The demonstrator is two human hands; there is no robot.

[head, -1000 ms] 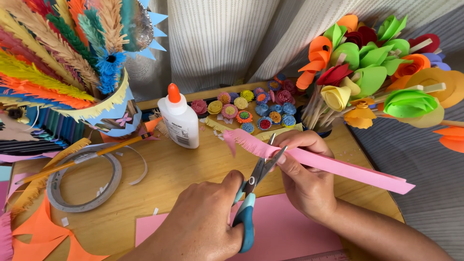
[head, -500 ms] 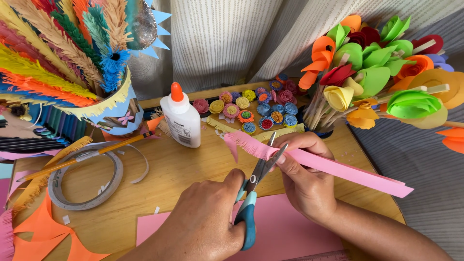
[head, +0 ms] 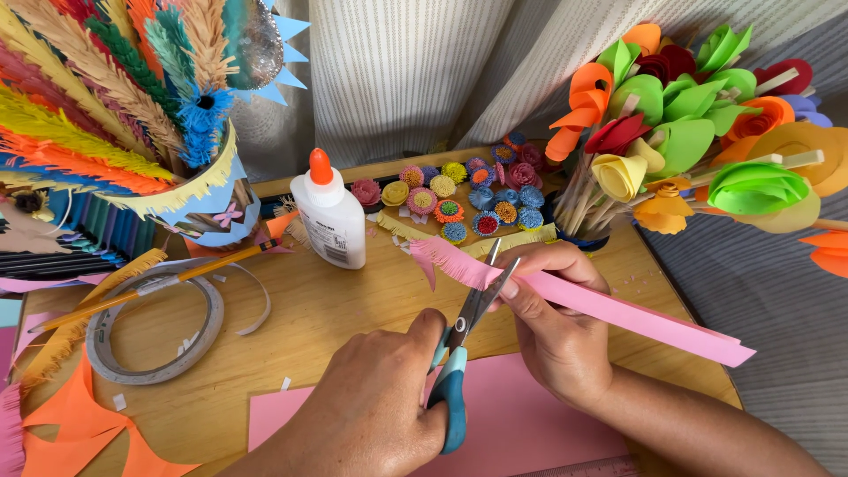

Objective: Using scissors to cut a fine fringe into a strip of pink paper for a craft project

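The left hand [head: 371, 415] is closed around the teal handles of a pair of scissors [head: 464, 340], thumb and fingers through the loops; the blades stand a little apart and point up and away from the person, their tips at the long pink paper strip [head: 583, 305]; the right hand [head: 556, 327], just right of the scissors, pinches that strip between thumb and fingers, so it is closed on the paper; the strip runs from a fringed end just left of the blade tips, through the right hand, and out past the table [head: 318, 309] edge far to the right of the scissors; a flat pink sheet [head: 521, 415] lies on the table beneath the scissors and both hands; a white glue bottle [head: 329, 216] with an orange cap stands upright behind and left of the scissors; a cluster of small rolled paper flowers [head: 468, 190] lies behind the scissors, near the wall; a bunch of paper flowers on sticks [head: 689, 132] stands behind and right of them; a ring of tape [head: 155, 327] and a yellow pencil [head: 150, 283] lie well left of the scissors; orange paper scraps [head: 79, 424] sit farther left, at the near edge.
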